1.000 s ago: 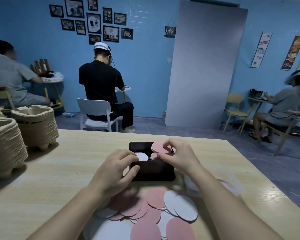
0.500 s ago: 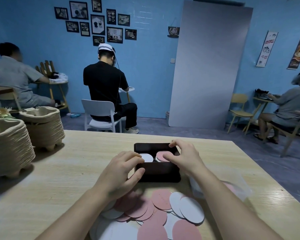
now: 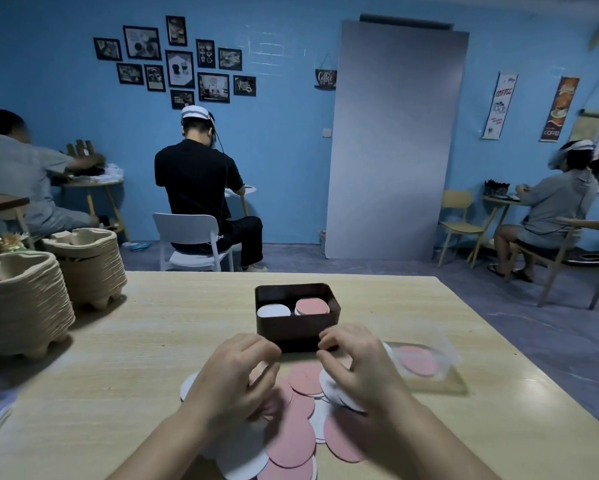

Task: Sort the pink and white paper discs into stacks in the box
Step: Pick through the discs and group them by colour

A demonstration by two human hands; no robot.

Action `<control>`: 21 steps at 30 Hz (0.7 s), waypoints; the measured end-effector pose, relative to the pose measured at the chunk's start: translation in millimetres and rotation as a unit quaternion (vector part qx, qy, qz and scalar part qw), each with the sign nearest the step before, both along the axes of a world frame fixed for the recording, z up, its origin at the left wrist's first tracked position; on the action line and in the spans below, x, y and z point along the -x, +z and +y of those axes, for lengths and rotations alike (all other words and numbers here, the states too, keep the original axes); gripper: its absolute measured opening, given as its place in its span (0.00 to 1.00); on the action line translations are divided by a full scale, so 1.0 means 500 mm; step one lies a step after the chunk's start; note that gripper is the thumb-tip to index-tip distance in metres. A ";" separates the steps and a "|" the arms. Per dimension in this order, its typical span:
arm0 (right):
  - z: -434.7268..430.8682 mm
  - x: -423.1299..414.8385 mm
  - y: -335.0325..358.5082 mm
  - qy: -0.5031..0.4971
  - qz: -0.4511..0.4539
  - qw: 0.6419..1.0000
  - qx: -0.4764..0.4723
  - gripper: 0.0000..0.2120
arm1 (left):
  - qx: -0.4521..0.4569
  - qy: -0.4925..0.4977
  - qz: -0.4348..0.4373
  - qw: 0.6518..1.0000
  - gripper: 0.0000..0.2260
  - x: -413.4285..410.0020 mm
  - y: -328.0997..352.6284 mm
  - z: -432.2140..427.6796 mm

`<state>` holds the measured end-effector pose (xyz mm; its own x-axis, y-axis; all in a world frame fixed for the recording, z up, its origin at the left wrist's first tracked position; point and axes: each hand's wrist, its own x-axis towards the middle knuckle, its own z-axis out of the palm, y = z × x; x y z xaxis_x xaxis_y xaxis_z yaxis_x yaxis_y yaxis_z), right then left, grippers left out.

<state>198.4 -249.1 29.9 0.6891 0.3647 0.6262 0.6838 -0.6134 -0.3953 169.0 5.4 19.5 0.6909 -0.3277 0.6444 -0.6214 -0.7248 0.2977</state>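
Blue-walled room, posters reading "COFFEE" (image 3: 557, 109); pale wooden desk (image 3: 128, 358). Dark rectangular box (image 3: 297, 326) mid-desk holds white stack (image 3: 273, 311), pink stack (image 3: 312, 306). Left hand (image 3: 234, 377), right hand (image 3: 357, 367) hover empty, fingers curled, over loose pink and white paper discs (image 3: 293, 431) at near edge.

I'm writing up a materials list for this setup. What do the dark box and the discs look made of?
The dark box looks like smooth brown plastic, with rounded corners and a faint sheen, though coated card is possible. The loose discs look like thin matte paper: flat, overlapping, with no gloss.
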 end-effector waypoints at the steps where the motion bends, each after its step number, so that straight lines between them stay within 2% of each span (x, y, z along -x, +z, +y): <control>1: -0.008 0.021 -0.013 0.000 0.012 1.000 0.004 0.00 | -0.002 -0.003 0.008 1.000 0.06 0.013 -0.009 -0.005; 6: -0.057 0.087 -0.060 -0.022 0.041 0.999 0.028 0.01 | -0.007 -0.009 0.041 0.999 0.07 0.068 -0.051 -0.026; 13: -0.105 0.123 -0.085 -0.077 0.065 0.991 0.084 0.10 | -0.005 0.012 0.043 0.999 0.06 0.100 -0.064 -0.029; 15: -0.106 0.126 -0.089 -0.087 0.077 0.988 0.106 0.10 | -0.015 0.014 0.045 0.999 0.07 0.106 -0.062 -0.032; 21: -0.102 0.132 -0.089 -0.059 0.082 0.986 0.130 0.10 | -0.027 0.013 0.059 0.998 0.08 0.115 -0.059 -0.033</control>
<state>132.5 -299.9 -14.5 0.8201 0.4095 0.3996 0.5421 -0.7796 -0.3136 111.6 -11.3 -10.1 0.7694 -0.3417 0.5397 -0.5657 -0.7569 0.3272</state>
